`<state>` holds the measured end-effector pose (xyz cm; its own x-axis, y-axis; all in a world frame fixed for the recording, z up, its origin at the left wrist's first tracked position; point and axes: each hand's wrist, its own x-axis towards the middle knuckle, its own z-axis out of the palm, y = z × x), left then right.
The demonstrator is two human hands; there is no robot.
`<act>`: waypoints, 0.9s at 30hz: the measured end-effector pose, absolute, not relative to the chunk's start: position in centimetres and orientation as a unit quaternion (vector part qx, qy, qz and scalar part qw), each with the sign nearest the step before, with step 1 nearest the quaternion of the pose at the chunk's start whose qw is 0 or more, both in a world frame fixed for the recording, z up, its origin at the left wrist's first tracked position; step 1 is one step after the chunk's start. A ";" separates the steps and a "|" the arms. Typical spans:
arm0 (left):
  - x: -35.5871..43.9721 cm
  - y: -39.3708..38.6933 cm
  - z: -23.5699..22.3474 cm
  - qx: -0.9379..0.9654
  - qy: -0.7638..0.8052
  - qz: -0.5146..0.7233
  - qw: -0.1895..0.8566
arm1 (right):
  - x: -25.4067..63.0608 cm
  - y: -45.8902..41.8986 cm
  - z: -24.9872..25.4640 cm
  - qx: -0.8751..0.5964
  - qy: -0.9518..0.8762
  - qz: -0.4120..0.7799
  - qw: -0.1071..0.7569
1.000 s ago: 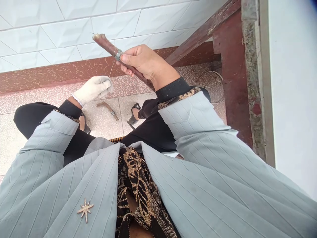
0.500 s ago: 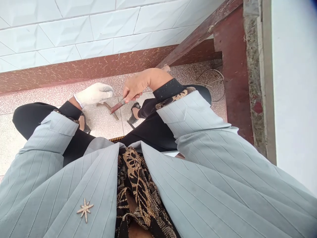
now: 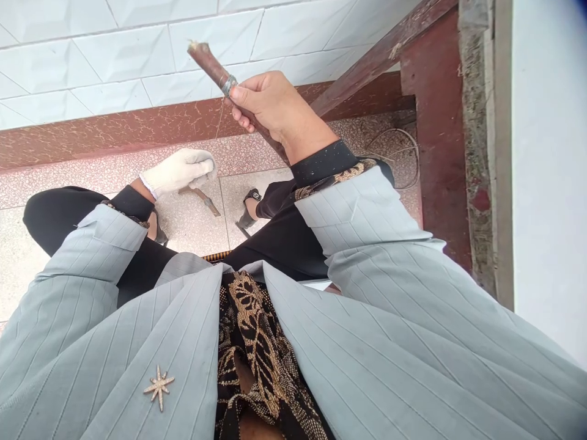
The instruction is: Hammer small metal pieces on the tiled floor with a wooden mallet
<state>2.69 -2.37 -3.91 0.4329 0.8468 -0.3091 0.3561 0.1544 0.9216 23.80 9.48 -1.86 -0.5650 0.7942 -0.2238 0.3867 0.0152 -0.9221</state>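
Note:
My right hand (image 3: 268,101), bare, is closed around a brown wooden stick (image 3: 207,61). The stick slants up to the left, its pale broken end in front of the wall. Just beyond my thumb, several turns of thin grey wire (image 3: 228,84) are wound about it. From there a fine strand (image 3: 221,117) runs down toward my left hand (image 3: 181,170), which wears a white glove and has its fingers pinched together on the strand's lower end. Under the left hand a short bent stick (image 3: 207,200) lies on the floor, partly hidden by the glove.
Ahead stands a white tiled wall (image 3: 123,58) with a reddish-brown base strip (image 3: 68,139). On the right are a dark red wooden frame (image 3: 435,146) and a slanting beam (image 3: 362,67). A loop of cable (image 3: 415,162) lies on the floor beside the frame. My shoes rest on the tiles.
My right hand turned the stick's broken end down toward the floor, then swung it back up to the left. My left hand moved only slightly.

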 end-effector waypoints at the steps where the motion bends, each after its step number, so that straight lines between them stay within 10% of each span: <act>1: 2.7 -2.5 -3.5 0.621 0.488 0.200 0.580 | 23.8 9.5 -1.8 -0.454 -0.707 0.523 0.144; 6: 2.5 -2.6 -1.9 0.619 0.503 0.186 0.574 | 23.3 9.4 -2.0 -0.432 -0.830 0.335 -0.113; 13: 1.4 -2.1 -2.8 0.613 0.548 0.210 0.529 | 23.1 8.4 -1.7 -0.239 -0.779 0.465 -0.346; 21: 1.5 -1.5 -4.4 0.588 0.508 0.297 0.555 | 24.6 8.6 -0.2 -0.266 -0.734 0.614 0.113; 27: 1.8 -1.9 -3.9 0.601 0.520 0.234 0.560 | 23.9 9.3 -1.4 -0.433 -0.723 0.520 0.140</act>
<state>1.82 -1.85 -3.90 0.3499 0.8872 -0.3006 0.3621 0.1678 0.9169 23.87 9.30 -1.42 -0.5853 0.7718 -0.2484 0.4815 0.0844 -0.8724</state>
